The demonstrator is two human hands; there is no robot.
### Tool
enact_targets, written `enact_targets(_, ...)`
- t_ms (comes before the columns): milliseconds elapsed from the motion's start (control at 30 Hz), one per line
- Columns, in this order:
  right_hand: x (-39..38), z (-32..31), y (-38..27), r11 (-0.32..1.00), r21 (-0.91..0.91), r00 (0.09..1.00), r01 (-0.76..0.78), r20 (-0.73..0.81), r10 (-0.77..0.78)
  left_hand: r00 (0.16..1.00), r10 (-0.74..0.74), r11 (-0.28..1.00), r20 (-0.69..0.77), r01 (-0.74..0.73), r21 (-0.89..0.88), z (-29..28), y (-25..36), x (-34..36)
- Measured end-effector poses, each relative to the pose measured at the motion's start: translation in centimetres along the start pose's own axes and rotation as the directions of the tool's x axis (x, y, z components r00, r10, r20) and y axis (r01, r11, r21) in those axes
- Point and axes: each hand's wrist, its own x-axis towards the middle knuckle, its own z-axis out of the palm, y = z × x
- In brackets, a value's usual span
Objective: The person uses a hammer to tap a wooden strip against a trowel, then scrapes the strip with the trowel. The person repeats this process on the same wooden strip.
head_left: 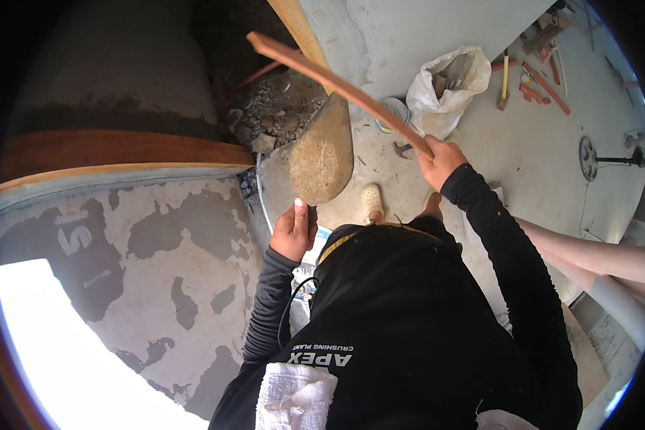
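Observation:
My left hand (292, 233) is closed round the short dark handle of a trowel (322, 159). Its broad blade is crusted with tan, dried material and points away from me. In my right hand (444, 166) is the near end of a long, narrow reddish-brown wooden strip (344, 87), which slants up and left over the far side of the trowel. A gap shows between strip and hand-held blade in the picture, but I cannot tell how far apart they are in depth. Near my right hand, a hammer head (403, 149) shows on the floor.
Rubble (283, 107) lies beyond the trowel. A wooden board (122, 154) tops the patchy wall at left. A white sack (431, 100) stands by a round lid (394, 115). To the right are a yellow-handled hammer (504, 80), wood offcuts (546, 89) and a stand fan (589, 158).

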Motion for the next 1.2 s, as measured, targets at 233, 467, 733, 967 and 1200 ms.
enact_targets(233, -3.2, 1.2, 5.7, 0.956, 0.185, 0.973, 0.228, -0.007, -0.231, 0.971, -0.107, 0.992, -0.212, 0.090, -0.089, -2.3, 0.6, 1.5)
enact_targets(467, -8.3, 0.6, 6.5, 0.959, 0.030, 0.944, 0.281, 0.172, -0.282, 0.954, 0.008, 1.000, -0.300, -0.007, 0.002, -4.9, 1.2, 1.5)
enact_targets(733, -7.7, -0.1, 8.4, 0.974, 0.042, 0.967, 0.223, 0.119, -0.226, 0.987, -0.017, 0.998, -0.163, 0.007, -0.063, -3.5, 2.0, 1.6)
enact_targets(967, -7.7, -0.7, 8.6, 0.985, 0.047, 0.980, 0.165, 0.108, -0.169, 0.986, -0.007, 0.999, -0.165, 0.012, 0.032, -3.3, 2.5, 1.5)
enact_targets(1200, -7.5, -0.8, 8.5, 0.976, 0.044, 0.971, 0.214, 0.104, -0.217, 0.986, -0.021, 1.000, -0.167, 0.023, 0.010, -3.5, 2.7, 1.8)
